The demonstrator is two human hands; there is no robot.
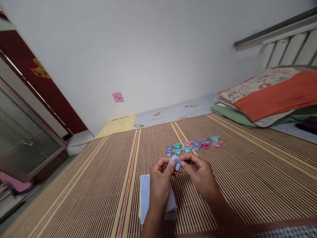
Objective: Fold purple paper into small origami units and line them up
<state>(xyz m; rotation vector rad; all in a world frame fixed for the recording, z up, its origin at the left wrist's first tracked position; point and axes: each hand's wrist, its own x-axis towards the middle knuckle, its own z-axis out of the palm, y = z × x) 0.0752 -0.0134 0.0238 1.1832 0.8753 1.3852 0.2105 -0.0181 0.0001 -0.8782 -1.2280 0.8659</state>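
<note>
Between my two hands is a small folded piece of pale lilac paper (176, 161), pinched from both sides. My left hand (160, 177) grips its left edge with thumb and fingers closed. On the other side my right hand (199, 173) pinches the right edge. Just beyond my fingers, two rows of small folded paper boats (187, 149) in blue, teal and pink lie on the striped mat (104, 185). A stack of square coloured paper (145, 195), lilac on top, lies under my left wrist and is partly hidden by it.
Folded quilts (277, 96) are piled at the right, near a white radiator (289, 49). A white wall (148, 49) with a pink note (118, 97) rises behind the mat. Past the mat's left edge stands a glass-fronted cabinet (27, 132).
</note>
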